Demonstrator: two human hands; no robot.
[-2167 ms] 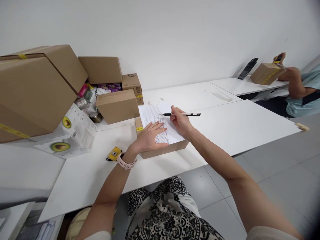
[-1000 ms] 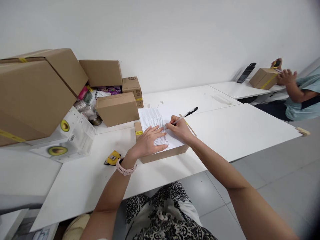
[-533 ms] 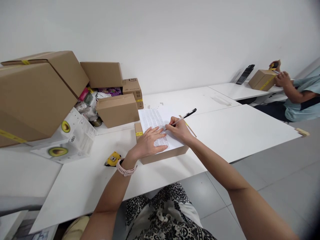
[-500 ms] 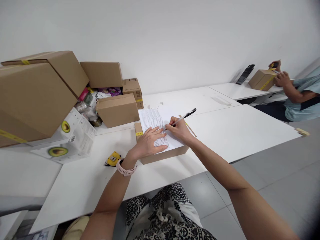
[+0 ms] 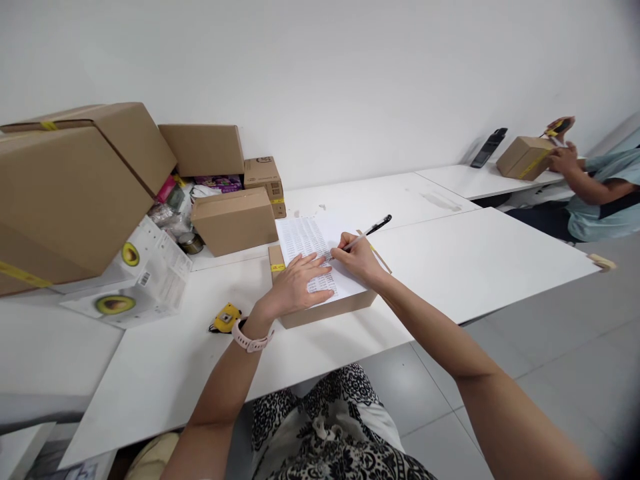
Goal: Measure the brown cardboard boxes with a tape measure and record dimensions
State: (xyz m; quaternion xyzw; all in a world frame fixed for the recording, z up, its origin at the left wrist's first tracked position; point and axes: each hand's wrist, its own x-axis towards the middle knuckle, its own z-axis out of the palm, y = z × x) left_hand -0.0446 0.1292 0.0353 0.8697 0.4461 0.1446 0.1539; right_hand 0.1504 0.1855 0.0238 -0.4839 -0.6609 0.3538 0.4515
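Note:
A printed sheet of paper (image 5: 303,239) lies on top of a cardboard box (image 5: 330,311) at the table's front. My left hand (image 5: 299,283) rests flat on the sheet with its fingers spread. Pinched in my right hand (image 5: 359,259) is a pen (image 5: 376,227) with a black cap end, its tip down at the paper's printed rows. The tip itself is mostly hidden by my fingers. Left of my watch-strapped wrist sits a yellow tape measure (image 5: 226,319) on the white table (image 5: 200,373).
Large cardboard boxes (image 5: 65,200) and white avocado-print boxes (image 5: 145,280) crowd the left side. Behind them stand smaller cartons (image 5: 235,220) and a jar (image 5: 191,243). At far right, a co-worker's hands (image 5: 564,157) hold a tape measure at another box (image 5: 523,159), near a black bottle (image 5: 489,148).
My hands, the pen and the sheet stay almost in place. At far right, the co-worker's upper hand has shifted slightly right with the tape measure.

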